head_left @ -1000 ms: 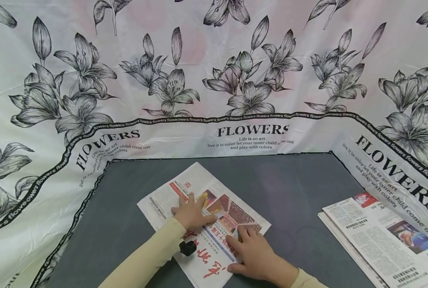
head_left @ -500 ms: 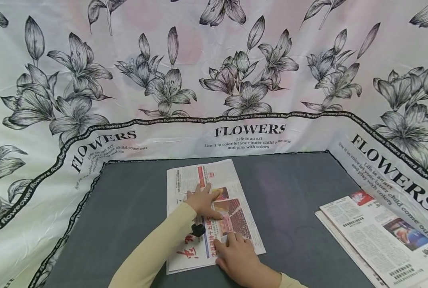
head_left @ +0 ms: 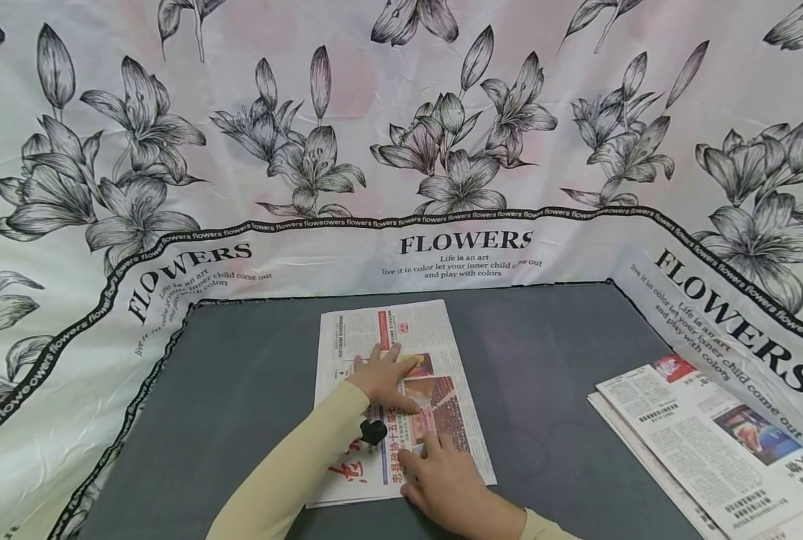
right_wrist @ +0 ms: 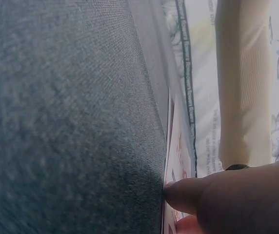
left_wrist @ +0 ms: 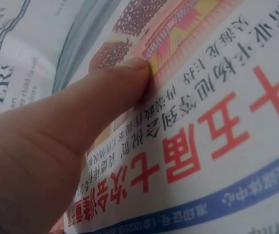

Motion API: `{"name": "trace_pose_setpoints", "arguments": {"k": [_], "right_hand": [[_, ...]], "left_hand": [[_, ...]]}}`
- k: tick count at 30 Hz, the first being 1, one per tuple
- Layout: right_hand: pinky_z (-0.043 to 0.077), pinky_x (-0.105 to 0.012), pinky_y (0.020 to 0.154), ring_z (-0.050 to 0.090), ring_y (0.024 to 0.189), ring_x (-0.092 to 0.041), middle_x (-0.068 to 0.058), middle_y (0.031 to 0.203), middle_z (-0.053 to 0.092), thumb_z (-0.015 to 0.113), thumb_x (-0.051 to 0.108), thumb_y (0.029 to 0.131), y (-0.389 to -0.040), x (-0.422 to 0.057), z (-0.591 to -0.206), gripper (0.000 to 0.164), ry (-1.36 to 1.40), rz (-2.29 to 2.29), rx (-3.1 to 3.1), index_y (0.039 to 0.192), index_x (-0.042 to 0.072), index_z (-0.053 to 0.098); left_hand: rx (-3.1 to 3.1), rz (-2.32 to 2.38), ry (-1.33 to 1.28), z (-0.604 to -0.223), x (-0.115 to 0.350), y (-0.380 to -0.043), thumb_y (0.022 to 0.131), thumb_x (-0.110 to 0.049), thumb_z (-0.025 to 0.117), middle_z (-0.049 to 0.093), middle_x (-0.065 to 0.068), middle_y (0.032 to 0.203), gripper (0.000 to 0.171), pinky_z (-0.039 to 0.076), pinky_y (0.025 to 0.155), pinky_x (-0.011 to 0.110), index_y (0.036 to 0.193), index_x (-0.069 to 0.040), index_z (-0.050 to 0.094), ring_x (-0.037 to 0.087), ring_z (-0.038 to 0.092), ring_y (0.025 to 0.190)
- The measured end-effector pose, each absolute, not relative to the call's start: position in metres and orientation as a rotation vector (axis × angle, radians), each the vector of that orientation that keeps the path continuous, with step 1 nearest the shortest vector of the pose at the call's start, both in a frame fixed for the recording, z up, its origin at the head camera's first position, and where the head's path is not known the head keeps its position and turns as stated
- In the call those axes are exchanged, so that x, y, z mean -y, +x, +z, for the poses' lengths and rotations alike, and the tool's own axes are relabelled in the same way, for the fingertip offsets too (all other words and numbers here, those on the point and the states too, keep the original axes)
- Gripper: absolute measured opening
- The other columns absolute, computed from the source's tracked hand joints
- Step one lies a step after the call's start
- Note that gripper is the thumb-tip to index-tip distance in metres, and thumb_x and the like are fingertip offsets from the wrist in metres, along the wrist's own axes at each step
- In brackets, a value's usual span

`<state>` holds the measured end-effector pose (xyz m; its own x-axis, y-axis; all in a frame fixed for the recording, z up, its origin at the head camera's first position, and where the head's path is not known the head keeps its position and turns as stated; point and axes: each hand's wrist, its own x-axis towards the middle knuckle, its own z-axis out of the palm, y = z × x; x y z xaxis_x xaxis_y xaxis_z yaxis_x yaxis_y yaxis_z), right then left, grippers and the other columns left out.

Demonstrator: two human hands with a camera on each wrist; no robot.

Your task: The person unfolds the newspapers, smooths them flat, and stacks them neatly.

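Observation:
A folded newspaper point(head_left: 354, 330) lies on the dark grey table, its long sides running away from me. My left hand point(head_left: 383, 381) rests on its middle with the fingers spread. In the left wrist view, the left thumb point(left_wrist: 100, 92) presses on the page beside large red characters. Over the paper's near right part lies my right hand point(head_left: 450, 480), fingers on the printed photo and thumb at the near edge. The right wrist view shows the right thumb point(right_wrist: 186, 192) touching that edge, while most of the other fingers are hidden.
Another stack of folded newspapers point(head_left: 705, 442) lies at the table's right side. A white cloth point(head_left: 455, 259) with black flower prints hangs along the back and sides of the grey table surface point(head_left: 239, 390).
Under both hands, the newspaper has turned clockwise from a diagonal position to nearly straight. Over the last half second it has shifted only slightly. The stack at the right has stayed put.

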<state>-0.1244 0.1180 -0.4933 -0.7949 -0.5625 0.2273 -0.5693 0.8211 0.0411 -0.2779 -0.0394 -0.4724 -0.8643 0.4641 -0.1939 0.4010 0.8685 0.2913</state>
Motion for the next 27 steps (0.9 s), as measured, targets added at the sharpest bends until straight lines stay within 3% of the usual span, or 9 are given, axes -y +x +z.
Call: {"name": "trace_pose_setpoints", "arguments": {"k": [10,13,15,18,24,27], "right_hand": [[0.039,-0.028,0.047,0.052,0.072,-0.016,-0.003,0.093,0.058,0.076,0.042,0.086,-0.135,-0.115,-0.480,0.041,0.841,0.172,2.852,0.120,0.020,0.071],[0.052,-0.035,0.058,0.061,0.087,-0.022,-0.008,0.107,0.062,0.077,0.043,0.087,-0.145,-0.112,-0.474,0.052,0.829,0.223,2.842,0.130,0.017,0.067],[0.058,-0.046,0.075,0.064,0.107,-0.031,-0.014,0.125,0.062,0.077,0.046,0.087,-0.152,-0.108,-0.470,0.060,0.850,0.242,2.852,0.137,0.016,0.062],[0.052,-0.059,0.100,0.055,0.133,-0.040,-0.020,0.147,0.053,0.075,0.049,0.088,-0.163,-0.100,-0.465,0.068,0.926,0.286,2.918,0.146,0.018,0.055],[0.043,-0.062,0.110,0.044,0.145,-0.041,-0.016,0.164,0.036,0.069,0.059,0.090,-0.174,-0.071,-0.464,0.078,1.142,0.303,3.053,0.157,0.027,0.042],[0.041,-0.061,0.112,0.038,0.150,-0.040,-0.013,0.167,0.031,0.065,0.064,0.090,-0.175,-0.051,-0.468,0.081,1.244,0.282,3.060,0.159,0.031,0.036]], "left_hand": [[-2.821,0.590,0.713,-0.474,0.059,-0.267,0.083,-0.056,0.078,0.030,0.021,0.166,0.087,0.021,0.119,0.071,0.156,-0.022,0.044,0.051,0.020,0.154],[-2.847,0.671,0.699,-0.467,0.083,-0.254,0.087,-0.048,0.077,0.031,0.024,0.164,0.081,0.022,0.119,0.072,0.155,-0.018,0.046,0.054,0.022,0.153],[-2.860,0.698,0.665,-0.463,0.104,-0.243,0.086,-0.045,0.079,0.032,0.026,0.164,0.081,0.021,0.118,0.074,0.154,-0.015,0.047,0.056,0.021,0.151],[-2.856,0.712,0.608,-0.463,0.142,-0.223,0.080,-0.045,0.084,0.030,0.030,0.163,0.088,0.020,0.115,0.077,0.154,-0.013,0.046,0.061,0.018,0.150],[-2.802,0.703,0.492,-0.471,0.201,-0.177,0.064,-0.057,0.090,0.028,0.036,0.161,0.112,0.022,0.107,0.083,0.155,-0.011,0.044,0.068,0.019,0.145],[-2.774,0.700,0.432,-0.479,0.216,-0.161,0.063,-0.061,0.089,0.026,0.037,0.160,0.115,0.022,0.104,0.085,0.156,-0.011,0.043,0.070,0.019,0.143]]}}
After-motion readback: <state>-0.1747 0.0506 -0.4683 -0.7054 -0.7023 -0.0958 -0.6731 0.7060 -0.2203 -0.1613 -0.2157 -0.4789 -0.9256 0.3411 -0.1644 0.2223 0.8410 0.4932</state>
